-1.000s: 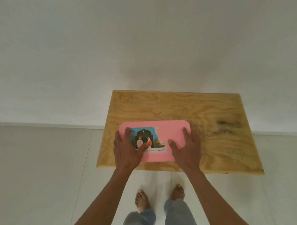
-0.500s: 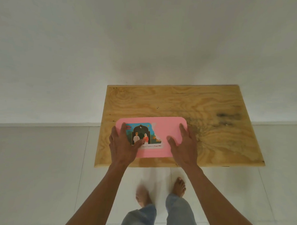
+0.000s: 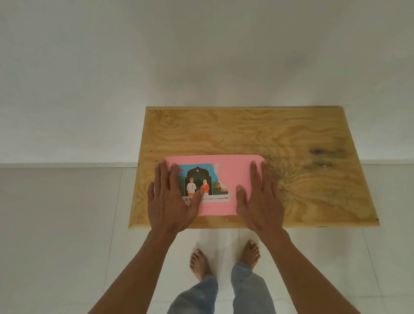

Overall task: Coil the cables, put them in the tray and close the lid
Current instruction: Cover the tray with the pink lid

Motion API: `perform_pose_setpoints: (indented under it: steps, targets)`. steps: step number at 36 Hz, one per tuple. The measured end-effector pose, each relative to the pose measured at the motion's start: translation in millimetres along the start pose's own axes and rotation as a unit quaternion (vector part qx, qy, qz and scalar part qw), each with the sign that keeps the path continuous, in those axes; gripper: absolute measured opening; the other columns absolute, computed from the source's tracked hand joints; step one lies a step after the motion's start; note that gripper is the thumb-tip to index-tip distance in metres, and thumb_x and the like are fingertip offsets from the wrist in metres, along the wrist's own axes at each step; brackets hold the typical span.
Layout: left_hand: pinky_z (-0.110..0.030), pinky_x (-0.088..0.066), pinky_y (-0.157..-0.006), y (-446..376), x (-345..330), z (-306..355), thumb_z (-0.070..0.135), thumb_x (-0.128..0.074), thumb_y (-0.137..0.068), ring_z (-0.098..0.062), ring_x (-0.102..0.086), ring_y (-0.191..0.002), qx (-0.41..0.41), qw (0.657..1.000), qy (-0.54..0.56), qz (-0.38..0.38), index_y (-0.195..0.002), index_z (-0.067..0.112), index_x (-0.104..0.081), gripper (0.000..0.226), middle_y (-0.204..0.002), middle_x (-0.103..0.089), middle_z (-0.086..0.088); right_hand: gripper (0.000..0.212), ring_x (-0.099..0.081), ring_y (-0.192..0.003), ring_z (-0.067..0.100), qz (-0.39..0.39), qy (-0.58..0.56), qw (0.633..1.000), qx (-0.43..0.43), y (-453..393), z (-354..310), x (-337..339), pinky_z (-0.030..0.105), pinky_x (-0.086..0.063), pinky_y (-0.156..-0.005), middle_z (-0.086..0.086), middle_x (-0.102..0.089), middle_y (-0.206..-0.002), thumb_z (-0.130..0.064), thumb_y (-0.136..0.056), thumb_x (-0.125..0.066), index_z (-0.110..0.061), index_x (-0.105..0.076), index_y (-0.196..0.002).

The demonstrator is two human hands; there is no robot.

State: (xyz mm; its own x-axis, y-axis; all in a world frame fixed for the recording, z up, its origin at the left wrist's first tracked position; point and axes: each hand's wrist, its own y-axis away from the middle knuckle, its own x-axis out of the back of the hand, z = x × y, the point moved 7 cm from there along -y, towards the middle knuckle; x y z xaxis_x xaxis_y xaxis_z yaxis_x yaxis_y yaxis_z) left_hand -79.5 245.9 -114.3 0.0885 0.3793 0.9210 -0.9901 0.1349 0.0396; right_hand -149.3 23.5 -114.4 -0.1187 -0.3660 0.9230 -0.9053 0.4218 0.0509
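A pink lid (image 3: 233, 174) with a colourful picture sticker lies flat over the tray near the front left of the wooden table (image 3: 296, 141). The tray below and any cables are hidden by the lid. My left hand (image 3: 173, 198) rests flat on the lid's left end, fingers spread over the sticker. My right hand (image 3: 261, 202) lies flat on the lid's right end, palm down, fingers extended. Neither hand grips anything.
The table stands against a white wall, its front edge just behind my hands. Below it is a pale tiled floor with my bare feet (image 3: 225, 259) and jeans legs.
The view has shifted slightly. Both hands stay pressed flat on the pink lid at nearly the same places; the fingers look a little straighter.
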Motion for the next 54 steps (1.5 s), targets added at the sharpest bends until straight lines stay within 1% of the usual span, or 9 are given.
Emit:
perform_pose_setpoints:
  steps: [5, 10, 14, 19, 24, 32, 40, 47, 54]
  targets:
    - [-0.050, -0.025, -0.119, 0, -2, 0, 0.073, -0.040, -0.087, -0.027, -0.012, -0.153, -0.012, 1.000, -0.013, 0.016, -0.156, 0.011, -0.021, 0.094, -0.165, -0.016, -0.013, 0.069, -0.037, -0.139, 0.039, 0.011, 0.016, 1.000, 0.009, -1, 0, -4, 0.046, -0.037, -0.110, 0.009, -0.018, -0.165, -0.051, -0.096, -0.029, -0.020, -0.022, -0.157]
    - [-0.049, -0.024, -0.120, 0, -5, -1, 0.072, -0.039, -0.089, -0.027, -0.013, -0.153, -0.019, 0.999, -0.033, 0.027, -0.156, 0.011, -0.020, 0.093, -0.165, -0.015, -0.014, 0.069, -0.042, -0.135, 0.036, 0.035, -0.003, 0.999, 0.009, 0, 2, -3, 0.044, -0.050, -0.096, 0.008, -0.023, -0.163, -0.052, -0.095, -0.035, -0.020, -0.027, -0.156]
    - [-0.047, -0.028, -0.119, -1, -5, -2, 0.072, -0.039, -0.089, -0.027, -0.011, -0.153, -0.029, 0.999, -0.021, 0.032, -0.157, 0.012, -0.021, 0.092, -0.165, -0.015, -0.014, 0.069, -0.043, -0.134, 0.035, 0.045, -0.017, 0.999, 0.012, 0, 4, -3, 0.044, -0.049, -0.097, 0.008, -0.025, -0.163, -0.053, -0.094, -0.039, -0.022, -0.031, -0.154]
    - [-0.044, -0.045, -0.102, 2, 3, -1, 0.073, -0.049, -0.082, -0.026, -0.023, -0.151, -0.020, 0.995, 0.047, 0.084, -0.150, 0.016, -0.040, 0.089, -0.162, -0.028, -0.010, 0.072, -0.051, -0.129, 0.033, 0.067, -0.071, 0.995, 0.015, 2, 8, -1, 0.040, -0.051, -0.092, 0.002, -0.029, -0.162, -0.063, -0.088, -0.044, -0.026, -0.040, -0.150]
    - [-0.048, -0.044, -0.107, 8, 3, -2, 0.071, -0.052, -0.083, -0.034, -0.040, -0.140, -0.036, 0.990, 0.043, 0.128, -0.137, 0.015, -0.058, 0.079, -0.155, -0.041, -0.015, 0.074, -0.043, -0.139, 0.018, 0.092, -0.153, 0.983, 0.047, 6, 15, -1, 0.026, -0.040, -0.099, 0.000, -0.029, -0.162, -0.064, -0.084, -0.055, -0.022, -0.049, -0.145]
    - [-0.045, -0.050, -0.096, 5, 2, -5, 0.077, -0.053, -0.074, -0.032, -0.050, -0.131, 0.012, 0.989, 0.079, 0.127, -0.133, 0.015, -0.062, 0.086, -0.152, -0.046, -0.010, 0.075, -0.039, -0.138, 0.006, 0.121, -0.201, 0.971, 0.038, 2, 19, -1, 0.025, -0.035, -0.108, -0.002, -0.036, -0.158, -0.062, -0.082, -0.058, -0.013, -0.057, -0.138]
    - [-0.045, -0.050, -0.097, -52, 15, 14, 0.076, -0.053, -0.073, -0.031, -0.048, -0.133, 0.010, 0.988, 0.065, 0.141, -0.133, 0.013, -0.061, 0.087, -0.152, -0.047, -0.008, 0.072, -0.038, -0.142, 0.015, 0.097, -0.203, 0.974, 0.027, -61, 10, 12, 0.029, -0.031, -0.112, -0.008, -0.033, -0.159, -0.047, -0.086, -0.071, -0.013, -0.049, -0.145]
    - [-0.044, -0.047, -0.102, -134, 9, 36, 0.073, -0.055, -0.075, -0.030, -0.043, -0.138, -0.009, 0.988, 0.063, 0.140, -0.134, 0.013, -0.060, 0.084, -0.153, -0.045, -0.007, 0.069, -0.036, -0.143, 0.014, 0.113, -0.193, 0.974, 0.020, -139, 4, 16, 0.020, -0.024, -0.110, -0.005, -0.034, -0.159, -0.043, -0.088, -0.070, -0.010, -0.048, -0.145]
    - [-0.042, -0.043, -0.105, -186, -5, 50, 0.077, -0.048, -0.073, -0.029, -0.039, -0.140, -0.013, 0.990, 0.072, 0.123, -0.136, 0.016, -0.058, 0.089, -0.155, -0.042, -0.003, 0.068, -0.036, -0.143, 0.015, 0.119, -0.199, 0.973, 0.008, -189, 10, 6, 0.022, -0.026, -0.111, -0.003, -0.036, -0.158, -0.041, -0.089, -0.070, -0.008, -0.049, -0.144]
